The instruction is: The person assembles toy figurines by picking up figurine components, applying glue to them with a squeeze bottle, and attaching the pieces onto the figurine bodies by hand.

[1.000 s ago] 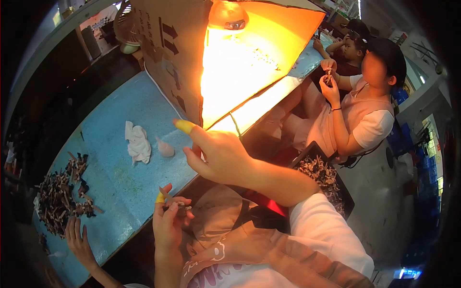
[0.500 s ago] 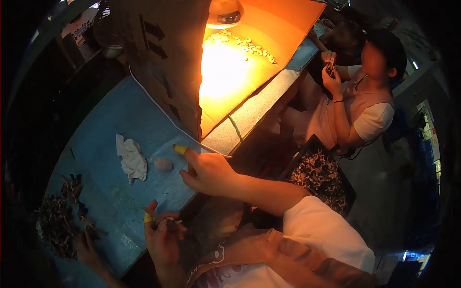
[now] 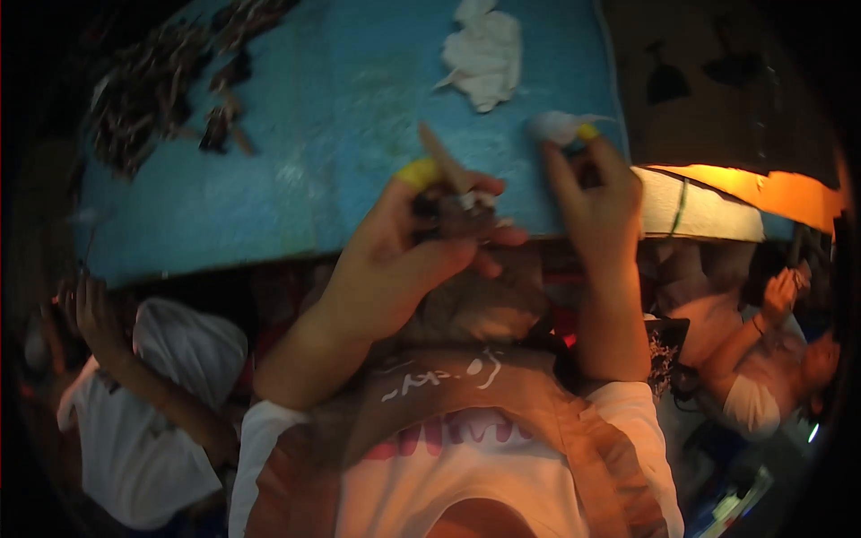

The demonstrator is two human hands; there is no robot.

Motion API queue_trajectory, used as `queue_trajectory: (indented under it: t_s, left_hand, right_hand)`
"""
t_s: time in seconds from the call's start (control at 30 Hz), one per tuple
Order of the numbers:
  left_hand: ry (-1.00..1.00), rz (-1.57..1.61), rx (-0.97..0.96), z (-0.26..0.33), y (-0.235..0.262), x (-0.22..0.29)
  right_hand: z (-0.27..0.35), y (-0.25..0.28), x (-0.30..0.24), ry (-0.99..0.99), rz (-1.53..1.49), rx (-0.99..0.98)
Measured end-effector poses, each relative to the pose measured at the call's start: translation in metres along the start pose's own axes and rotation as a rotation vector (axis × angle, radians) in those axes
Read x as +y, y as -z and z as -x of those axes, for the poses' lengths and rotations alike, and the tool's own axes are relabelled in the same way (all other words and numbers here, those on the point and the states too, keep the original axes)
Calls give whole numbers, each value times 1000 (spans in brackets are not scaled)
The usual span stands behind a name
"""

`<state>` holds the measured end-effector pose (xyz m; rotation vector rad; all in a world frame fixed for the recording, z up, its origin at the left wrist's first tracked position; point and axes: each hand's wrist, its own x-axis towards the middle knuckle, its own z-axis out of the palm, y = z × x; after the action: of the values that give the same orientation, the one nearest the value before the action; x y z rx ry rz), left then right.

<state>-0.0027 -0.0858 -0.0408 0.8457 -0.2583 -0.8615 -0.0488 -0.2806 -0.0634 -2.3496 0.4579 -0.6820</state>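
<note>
The desk (image 3: 296,197) is blue, the tissue (image 3: 489,58) white, the bands (image 3: 418,173) yellow, the piece (image 3: 456,182) tan and brown, the pile (image 3: 143,103) brown, the apron (image 3: 529,372) brown with white script, and the shirt (image 3: 484,457) white with pink print.

A crumpled white tissue (image 3: 489,58) lies on the blue worktop (image 3: 296,197), left of a brown cardboard panel (image 3: 717,117) with dark printed shapes. One co-worker (image 3: 143,430) in white is at left, another co-worker (image 3: 753,394) at right.
</note>
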Motion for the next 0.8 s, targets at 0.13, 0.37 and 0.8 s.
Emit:
queue_trajectory:
  t_s: [0.13,0.37,0.8]
  left_hand:
    - [-14,-7,48,1,3,1]
    - [-93,-62,176,-2,-4,-12]
    - [-36,-206,-83,4,-27,-42]
  right_hand:
    - [-5,-7,10,243,-35,20]
    - [34,10,-2,-172,-966,-87]
    - [54,14,-34,-348,-1371,-201]
